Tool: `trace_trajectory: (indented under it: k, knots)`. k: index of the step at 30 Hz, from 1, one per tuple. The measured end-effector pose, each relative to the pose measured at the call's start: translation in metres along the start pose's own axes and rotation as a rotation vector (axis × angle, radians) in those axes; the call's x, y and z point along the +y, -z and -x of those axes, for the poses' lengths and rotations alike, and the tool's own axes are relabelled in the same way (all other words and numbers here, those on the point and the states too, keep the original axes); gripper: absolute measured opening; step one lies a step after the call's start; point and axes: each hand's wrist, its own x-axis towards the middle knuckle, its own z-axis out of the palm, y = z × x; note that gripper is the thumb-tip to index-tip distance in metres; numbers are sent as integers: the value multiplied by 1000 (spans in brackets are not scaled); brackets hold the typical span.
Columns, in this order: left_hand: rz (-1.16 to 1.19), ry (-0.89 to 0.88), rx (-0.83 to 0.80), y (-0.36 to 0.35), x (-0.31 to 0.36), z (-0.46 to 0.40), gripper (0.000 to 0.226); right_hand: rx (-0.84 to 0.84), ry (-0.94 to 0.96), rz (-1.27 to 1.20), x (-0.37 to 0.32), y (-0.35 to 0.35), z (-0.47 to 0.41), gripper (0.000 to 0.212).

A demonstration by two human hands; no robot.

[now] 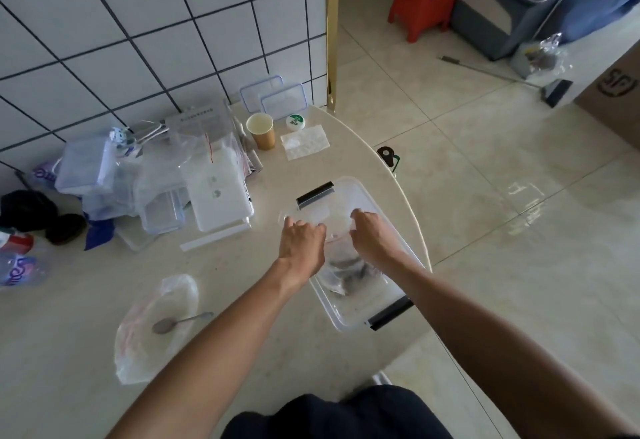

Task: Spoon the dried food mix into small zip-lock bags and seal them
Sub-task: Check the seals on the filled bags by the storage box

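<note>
Dark lap (346, 414) at bottom centre. Mid-frame, left hand (302, 243) and right hand (372, 234) each pinch the bag (341, 265) top over the clear bin (346, 314). Spoon (180, 322) lies lower left.

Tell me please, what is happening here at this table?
A person is packing dried food into small bags. Both hands, the left hand and the right hand, pinch the top of a small zip-lock bag over a clear plastic bin; it seems they are pressing the seal. Dark dried mix shows inside the bag. The spoon lies unused on a plastic bag to the left. A paper cup stands further back.
</note>
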Motion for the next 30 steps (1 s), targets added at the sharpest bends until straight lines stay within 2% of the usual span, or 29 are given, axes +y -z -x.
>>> trace_trajectory:
  k: [2,4,7,10,12,14,17,20,22,26,30]
  knots:
    - [9,-4,31,3,-2,-6,12,2,103,13,3,7,5,42]
    - [129,-17,110,8,-8,-11,21,93,186,-5,12,17,16,52]
    - [332,-42,288,22,-17,-20,21,286,217,-83,40,29,40,48]
    - [408,-3,393,34,-22,-37,25,309,76,-243,72,30,68,44]
    - [443,76,311,36,-26,-53,35,266,-53,-342,90,20,83,43]
    - [486,174,148,31,-31,-69,44,203,-217,-478,101,7,94,43]
    - [591,251,-34,18,-35,-81,50,94,-448,-780,107,-12,110,36]
    - [580,224,-60,10,-37,-82,58,-49,-585,-1111,101,-26,126,34]
    - [581,195,-46,10,-38,-83,56,-75,-635,-1295,90,-34,132,33]
    - [632,142,7,22,-43,-68,60,91,-608,-1310,70,-41,139,25]
    - [822,137,100,40,-53,-22,66,308,-544,-1238,69,-27,164,22]
